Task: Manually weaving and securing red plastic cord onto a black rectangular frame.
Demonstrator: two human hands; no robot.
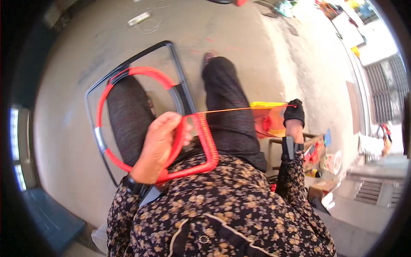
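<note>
A dark rectangular frame (pixel 177 64) with rounded corners lies across my lap, holding a ring (pixel 154 73) partly wrapped in red cord. Red wrapping (pixel 207 143) also covers the frame's near right corner. My left hand (pixel 156 143) is closed round the near right part of the ring; the fingertips are partly hidden behind it. Out to the right, my right hand (pixel 294 113), in a black glove, is closed on a thin orange-red cord (pixel 231 110). That cord runs taut from the frame beside my left hand to the right hand.
A red and yellow plastic bag (pixel 267 122) sits by a wooden stool (pixel 276 147) at my right. Beyond are a cardboard box (pixel 323 186) and a white roll (pixel 332 162). A white power strip (pixel 139 18) lies on the floor ahead; a blue bench (pixel 49 218) stands at lower left.
</note>
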